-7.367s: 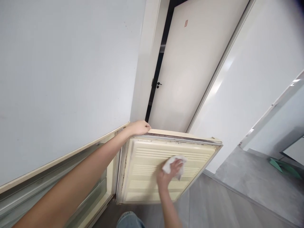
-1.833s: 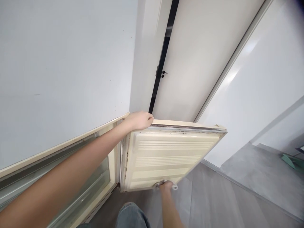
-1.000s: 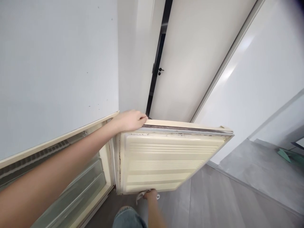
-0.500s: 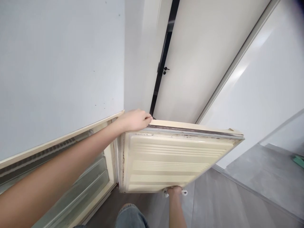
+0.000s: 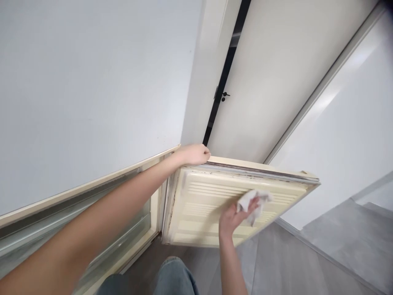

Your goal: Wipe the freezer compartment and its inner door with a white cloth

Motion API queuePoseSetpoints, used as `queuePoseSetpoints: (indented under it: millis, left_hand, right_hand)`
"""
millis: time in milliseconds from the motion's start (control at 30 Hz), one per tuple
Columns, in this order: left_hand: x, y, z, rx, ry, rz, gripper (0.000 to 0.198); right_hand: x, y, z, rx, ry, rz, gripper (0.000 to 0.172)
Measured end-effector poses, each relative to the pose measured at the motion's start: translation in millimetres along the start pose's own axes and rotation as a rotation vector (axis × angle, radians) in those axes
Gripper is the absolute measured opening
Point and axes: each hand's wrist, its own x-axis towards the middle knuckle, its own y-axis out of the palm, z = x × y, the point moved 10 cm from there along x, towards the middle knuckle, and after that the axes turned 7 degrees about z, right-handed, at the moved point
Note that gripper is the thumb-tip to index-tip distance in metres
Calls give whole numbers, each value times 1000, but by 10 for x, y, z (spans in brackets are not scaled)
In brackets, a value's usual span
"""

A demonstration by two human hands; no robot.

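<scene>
The person stands at a cream-coloured, ribbed plastic refrigerator door (image 5: pixel 215 205) swung wide open from the cabinet, its inner liner facing up toward them and its grubby grey rubber seal (image 5: pixel 260 172) running along the top edge. The left hand (image 5: pixel 195 154) is curled over the door's upper corner near the hinge side, fingers wrapped down over the far edge so their tips are hidden, the arm stretched out long across the open cabinet. The right hand (image 5: pixel 235 215) is pressed against the ribbed liner a little right of the middle, fingers (image 5: pixel 250 203) bunched closed around a crumpled white cloth (image 5: pixel 254 200), which lies flat against the ridges just below the seal (a loose corner of it hangs down past the knuckles). To the left, behind the outstretched arm, the cream frame of the refrigerator cabinet (image 5: pixel 92 186) shows, with what looks like a clear plastic drawer front (image 5: pixel 129 229) inside, though the view there is smeared. Beyond the fridge door stands a white room door (image 5: pixel 276 82) with a small black handle (image 5: pixel 224 95), slightly ajar beside a dark gap. Grey floor tiles (image 5: pixel 322 254) spread out below, and a blue-denim knee (image 5: pixel 175 278) sits at the bottom edge.
</scene>
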Motion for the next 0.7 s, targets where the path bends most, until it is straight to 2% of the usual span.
queuePoseSetpoints:
  millis: [100, 167, 233, 300, 400, 467, 567, 700]
  left_hand:
    - [5, -5, -8, -17, 17, 1, 26]
    - [7, -4, -5, -16, 20, 1, 26]
    - [8, -9, 1, -10, 18, -5, 25]
    - [2, -21, 5, -3, 14, -18, 24]
    - [-19, -33, -2, 3, 9, -30, 25]
    - [-42, -39, -11, 3, 4, -32, 25]
    - [-78, -48, -14, 7, -14, -31, 26]
    - [-87, -45, -11, 21, -24, -20, 25]
  right_hand:
    - [-54, 50, 1068, -98, -423, 65, 68]
    - [-231, 173, 1584, -168, -655, 135, 65]
    - [-405, 309, 1893, -215, -812, 191, 63]
    - [-540, 406, 2048, -253, -923, 199, 60]
    - [-695, 517, 2059, -301, -1022, 219, 58]
    - [-828, 622, 1945, -319, -1060, 314, 60]
    - [-1134, 823, 1635, -320, -1097, 521, 66]
    - [-1632, 1145, 1056, -284, -1076, 806, 70]
